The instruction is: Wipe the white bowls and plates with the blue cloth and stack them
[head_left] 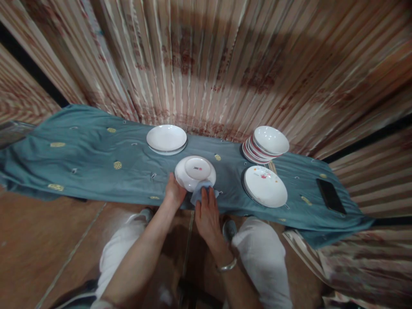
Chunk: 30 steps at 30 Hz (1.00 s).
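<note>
- Gripping blue cloth in right hand, fingers pressed over it at the lower edge of an upturned dish, centre of frame.
- Holding the dish's left side with left hand, fingers closed on it, partly hidden beneath.
- Apparently mid-wipe, this dish unfinished.
- Beyond, on the worktop: flowered plates right of centre, then white plates upper left of centre, bowls upper right; impossible to tell which already wiped.
</note>
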Tool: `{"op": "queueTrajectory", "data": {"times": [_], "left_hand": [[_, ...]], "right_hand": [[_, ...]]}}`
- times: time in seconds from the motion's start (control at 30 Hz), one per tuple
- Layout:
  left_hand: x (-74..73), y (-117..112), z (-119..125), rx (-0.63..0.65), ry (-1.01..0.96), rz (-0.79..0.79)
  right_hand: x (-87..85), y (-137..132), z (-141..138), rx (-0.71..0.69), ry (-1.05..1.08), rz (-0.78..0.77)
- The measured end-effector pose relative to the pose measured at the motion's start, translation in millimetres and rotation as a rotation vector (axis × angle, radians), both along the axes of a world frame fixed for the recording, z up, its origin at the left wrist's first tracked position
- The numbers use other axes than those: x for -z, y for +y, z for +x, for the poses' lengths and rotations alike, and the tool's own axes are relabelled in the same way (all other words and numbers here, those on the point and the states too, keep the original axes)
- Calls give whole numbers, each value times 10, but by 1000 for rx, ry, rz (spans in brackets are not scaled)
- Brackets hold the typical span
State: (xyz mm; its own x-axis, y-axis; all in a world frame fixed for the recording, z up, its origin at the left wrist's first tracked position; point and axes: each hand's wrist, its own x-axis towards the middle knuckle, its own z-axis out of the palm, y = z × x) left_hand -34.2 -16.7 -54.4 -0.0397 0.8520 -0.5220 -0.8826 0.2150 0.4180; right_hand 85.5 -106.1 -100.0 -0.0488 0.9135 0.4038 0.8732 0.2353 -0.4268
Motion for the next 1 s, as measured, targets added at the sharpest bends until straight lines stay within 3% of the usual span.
{"op": "queueTrajectory", "data": {"times": [0.17, 0.37, 0.77, 1.0], "left_hand": [[48, 15, -5, 5, -3, 16], [-28, 7, 26, 8, 18, -13], [-7, 6, 10, 8, 57, -45], [-31, 3, 19, -47, 49, -82]], "right_hand": [[81, -95, -108, -48, -12, 56], [123, -111, -166, -110, -47, 86], [20, 96, -165, -237, -153, 92], [-165, 263, -148, -355, -168, 32]]}}
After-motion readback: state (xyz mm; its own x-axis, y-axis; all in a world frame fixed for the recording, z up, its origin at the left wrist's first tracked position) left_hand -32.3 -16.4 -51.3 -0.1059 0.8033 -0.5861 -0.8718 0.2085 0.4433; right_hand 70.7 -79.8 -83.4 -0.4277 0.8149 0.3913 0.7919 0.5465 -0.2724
